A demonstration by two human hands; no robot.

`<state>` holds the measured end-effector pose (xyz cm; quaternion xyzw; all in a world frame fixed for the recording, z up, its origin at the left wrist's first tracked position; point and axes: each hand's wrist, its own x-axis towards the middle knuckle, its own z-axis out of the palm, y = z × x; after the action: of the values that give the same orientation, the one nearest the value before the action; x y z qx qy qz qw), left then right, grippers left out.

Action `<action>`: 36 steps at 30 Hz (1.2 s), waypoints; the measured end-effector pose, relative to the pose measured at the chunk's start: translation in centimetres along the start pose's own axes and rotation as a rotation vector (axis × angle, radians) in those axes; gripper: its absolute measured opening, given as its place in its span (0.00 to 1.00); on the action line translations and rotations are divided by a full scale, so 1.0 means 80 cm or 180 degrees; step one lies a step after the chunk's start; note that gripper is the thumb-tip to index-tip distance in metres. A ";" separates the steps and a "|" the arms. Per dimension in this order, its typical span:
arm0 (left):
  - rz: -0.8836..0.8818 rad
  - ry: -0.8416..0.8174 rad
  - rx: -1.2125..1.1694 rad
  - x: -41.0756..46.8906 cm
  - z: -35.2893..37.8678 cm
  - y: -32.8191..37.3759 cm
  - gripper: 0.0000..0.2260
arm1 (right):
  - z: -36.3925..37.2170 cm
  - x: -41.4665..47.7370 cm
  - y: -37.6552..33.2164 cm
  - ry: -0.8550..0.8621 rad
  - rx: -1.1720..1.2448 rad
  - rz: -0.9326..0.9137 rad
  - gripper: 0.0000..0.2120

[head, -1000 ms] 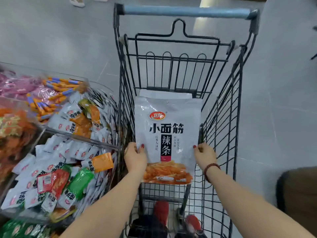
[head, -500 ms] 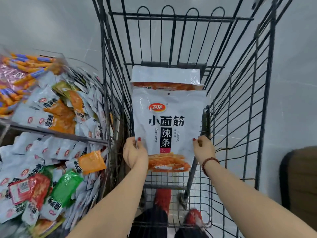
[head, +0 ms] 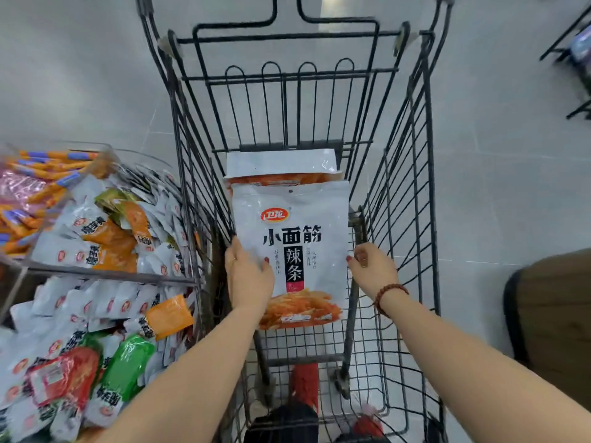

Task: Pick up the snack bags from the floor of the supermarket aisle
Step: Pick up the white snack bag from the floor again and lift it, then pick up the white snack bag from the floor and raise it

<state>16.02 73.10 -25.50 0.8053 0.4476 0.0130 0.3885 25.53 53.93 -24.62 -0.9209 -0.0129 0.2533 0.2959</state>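
Note:
A white snack bag (head: pixel 289 247) with black lettering and an orange picture lies inside the black wire cart (head: pixel 412 193), partly on top of a second, similar snack bag (head: pixel 281 164). My left hand (head: pixel 248 276) grips the top bag's lower left edge, thumb on its front. At the bag's right edge is my right hand (head: pixel 372 270), wearing a bead bracelet, with its fingers loose and only the thumb tip touching the bag.
On the left, a clear bin display (head: pixel 80 266) holds several small snack packets. Grey tiled floor (head: pixel 511 155) surrounds the cart. A brown object (head: pixel 556 314) stands at the right edge. Red shoes (head: pixel 305 385) show under the cart.
The bag has gone lower into the cart, onto the other bag. My right hand has slipped off its edge, while the left hand has slid further over the bag's front.

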 end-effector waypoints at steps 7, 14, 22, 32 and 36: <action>0.1721 0.0012 0.1400 -0.026 -0.031 0.115 0.26 | -0.122 -0.065 -0.032 0.0601 -0.1127 -0.0898 0.20; 0.3675 -0.0253 0.1848 -0.139 -0.013 0.269 0.22 | -0.254 -0.175 0.031 0.1322 -0.1283 -0.0586 0.24; 0.5467 -0.0828 0.2034 -0.407 0.072 0.357 0.21 | -0.353 -0.401 0.220 0.2228 -0.1282 0.0329 0.25; 0.7206 -0.1790 0.1906 -0.839 0.177 0.289 0.20 | -0.325 -0.752 0.475 0.2778 -0.0857 0.2017 0.21; 0.7674 -0.2347 0.2010 -0.973 0.194 0.240 0.22 | -0.282 -0.881 0.532 0.2954 -0.0539 0.2786 0.20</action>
<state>-11.23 0.95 1.34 0.7103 -0.7030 0.0258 0.0263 -30.60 -5.54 -0.05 -0.8750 0.4735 -0.0760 0.0662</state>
